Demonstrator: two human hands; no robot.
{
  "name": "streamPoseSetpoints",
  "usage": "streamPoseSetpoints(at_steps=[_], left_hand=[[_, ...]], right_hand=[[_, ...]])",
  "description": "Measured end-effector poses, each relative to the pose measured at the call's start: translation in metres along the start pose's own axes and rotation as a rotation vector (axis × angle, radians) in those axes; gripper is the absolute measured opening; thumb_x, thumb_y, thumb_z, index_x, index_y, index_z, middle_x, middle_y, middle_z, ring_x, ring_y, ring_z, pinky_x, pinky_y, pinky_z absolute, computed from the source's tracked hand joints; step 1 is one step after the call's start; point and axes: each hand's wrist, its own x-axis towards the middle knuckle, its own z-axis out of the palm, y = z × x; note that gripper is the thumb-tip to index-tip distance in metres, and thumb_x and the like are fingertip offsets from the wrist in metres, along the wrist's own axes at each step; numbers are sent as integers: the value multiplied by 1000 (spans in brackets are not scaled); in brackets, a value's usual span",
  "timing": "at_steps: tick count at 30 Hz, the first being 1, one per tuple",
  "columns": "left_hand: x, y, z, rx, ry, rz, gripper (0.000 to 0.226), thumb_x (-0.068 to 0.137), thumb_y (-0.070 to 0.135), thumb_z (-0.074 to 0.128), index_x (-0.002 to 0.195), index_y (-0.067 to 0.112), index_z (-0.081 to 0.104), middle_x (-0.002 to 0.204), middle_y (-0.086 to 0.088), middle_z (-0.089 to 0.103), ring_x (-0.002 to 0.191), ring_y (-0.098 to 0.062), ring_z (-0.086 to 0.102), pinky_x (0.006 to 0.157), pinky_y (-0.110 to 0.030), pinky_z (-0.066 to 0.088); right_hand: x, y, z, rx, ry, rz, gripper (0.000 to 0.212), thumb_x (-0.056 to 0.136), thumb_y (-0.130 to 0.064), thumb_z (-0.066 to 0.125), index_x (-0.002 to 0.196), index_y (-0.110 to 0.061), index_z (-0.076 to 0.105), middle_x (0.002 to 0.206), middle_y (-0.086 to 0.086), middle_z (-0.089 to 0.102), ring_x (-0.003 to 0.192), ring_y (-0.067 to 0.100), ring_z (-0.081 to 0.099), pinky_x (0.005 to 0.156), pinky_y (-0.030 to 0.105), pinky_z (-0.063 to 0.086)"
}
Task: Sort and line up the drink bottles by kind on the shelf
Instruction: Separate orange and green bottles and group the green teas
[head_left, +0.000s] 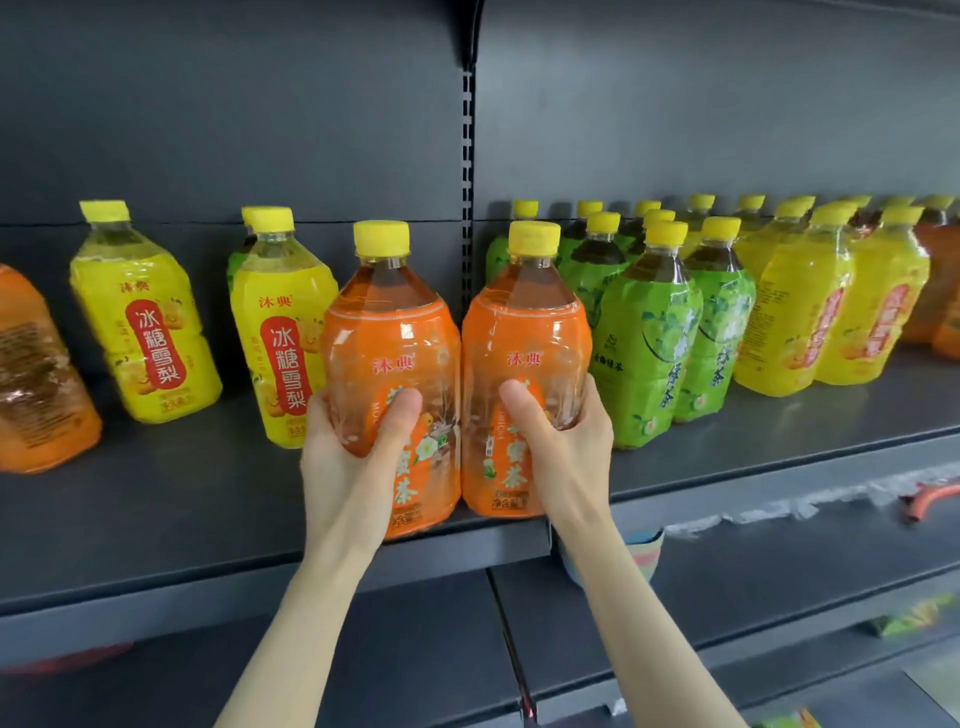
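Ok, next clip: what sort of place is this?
Probably a shop, or a mock-up of one: dark metal shelving with a slotted upright, and rows of green bottles and yellow bottles. The left hand grips the left orange bottle, the right hand the right orange bottle.

Two yellow-capped orange bottles (390, 332) (525, 332), upright, touching, at shelf (156, 519) edge

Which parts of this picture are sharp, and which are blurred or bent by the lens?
Head view: the two held orange bottles are sharp; the orange bottle at the left edge is smeared and leans outward, a wide-angle effect; lower shelves blur; glare streaks the green bottles.
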Motion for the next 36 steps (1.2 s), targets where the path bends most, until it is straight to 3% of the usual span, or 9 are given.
streamPoseSetpoints(at_steps=[3,9,14,18,20,24,31,36], left_hand=[[-15,5,0,1,6,27,64,57,69,62,113,42,50,104,19,64,92,4,64,63,-10,50],[-60,25,43,2,-68,33,58,54,70,60,103,40,53,98,17,67,87,3,65,63,-11,51],[-128,38,115,-53,-143,-8,56,52,70,62,97,37,55,86,22,68,82,3,66,58,-11,50],[-196,42,186,-101,-215,-72,55,56,68,67,100,36,59,90,18,70,83,-1,67,71,-24,51],[-224,45,221,-104,-258,-79,54,58,69,67,100,36,60,90,20,70,84,1,66,73,-24,50],[-256,56,287,-105,-351,-68,58,56,72,64,98,34,60,87,26,68,80,8,64,60,-5,45],[-264,48,396,-134,-470,-67,55,56,72,58,97,35,61,87,22,70,80,2,66,62,-13,49],[-243,27,480,-160,-481,-55,60,56,73,58,104,37,59,92,21,70,83,1,66,73,-26,50]], right_hand=[[-16,-10,-13,3,21,-6,67,53,-60,75,109,-27,61,98,-9,72,89,8,70,80,35,59],[-35,-33,-80,-8,88,8,62,52,-62,74,103,-29,65,93,-10,74,87,9,71,78,37,59],[-56,-53,-184,-80,142,15,59,53,-65,71,100,-29,66,89,-9,74,82,9,71,73,32,59],[-78,-68,-283,-153,213,23,55,51,-66,68,91,-29,66,81,-12,73,74,7,70,61,20,54],[-86,-76,-329,-175,268,23,56,51,-67,67,90,-28,67,79,-14,72,71,4,69,57,15,51],[-85,-85,-402,-228,350,17,55,53,-70,66,91,-30,67,83,-11,73,77,9,70,69,29,56],[-37,-76,-494,-217,443,5,54,51,-73,64,88,-33,65,81,-14,72,75,8,70,67,29,55],[26,-59,-549,-209,448,-5,55,54,-69,68,88,-26,68,81,-6,73,75,13,71,69,34,58]])
